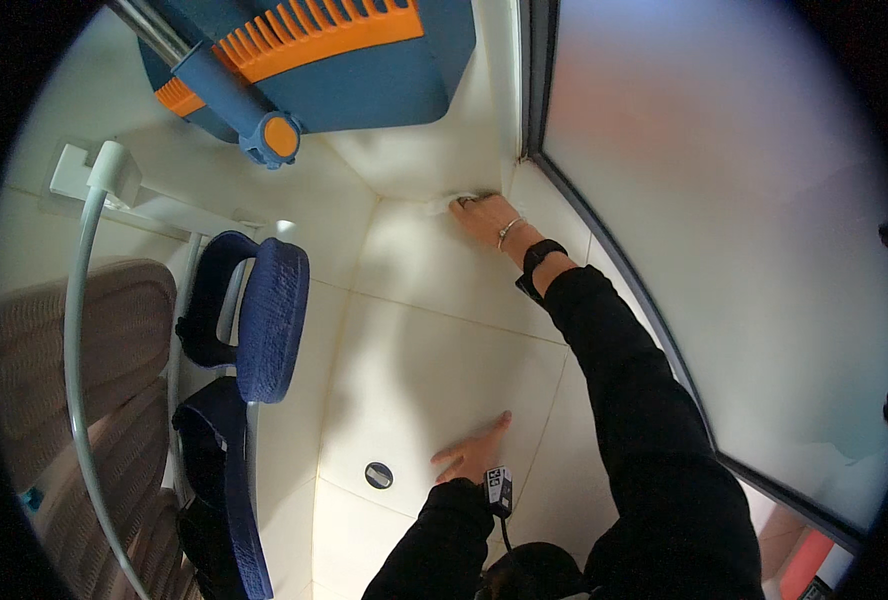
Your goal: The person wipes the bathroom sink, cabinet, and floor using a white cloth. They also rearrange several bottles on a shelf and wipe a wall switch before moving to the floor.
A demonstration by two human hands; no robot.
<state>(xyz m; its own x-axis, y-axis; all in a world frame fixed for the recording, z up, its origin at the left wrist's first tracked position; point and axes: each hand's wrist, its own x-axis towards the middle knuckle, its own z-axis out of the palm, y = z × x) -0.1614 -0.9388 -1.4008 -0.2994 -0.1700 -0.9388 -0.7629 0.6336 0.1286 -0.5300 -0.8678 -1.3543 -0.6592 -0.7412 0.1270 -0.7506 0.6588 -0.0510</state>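
Note:
My right hand (481,214) reaches far forward across the tiled floor (444,352). Its fingers are closed on a white wipe or tissue (442,205), pressed low where the floor meets the far wall (436,165). Most of the wipe is hidden under the fingers. Nearer to me, my left hand (478,454) rests on the floor with thumb and fingers spread and nothing in it. A round floor drain cover (379,475) lies to its left. A small corded device (498,491) sits at my left wrist.
Blue slippers (273,322) and brown ridged slippers (91,352) stand on a white wall rack (181,210) at left. A pale hose (78,360) hangs beside them. Overhead is a blue dustpan (369,94) with orange teeth. A dark-framed frosted glass panel (714,225) borders the right.

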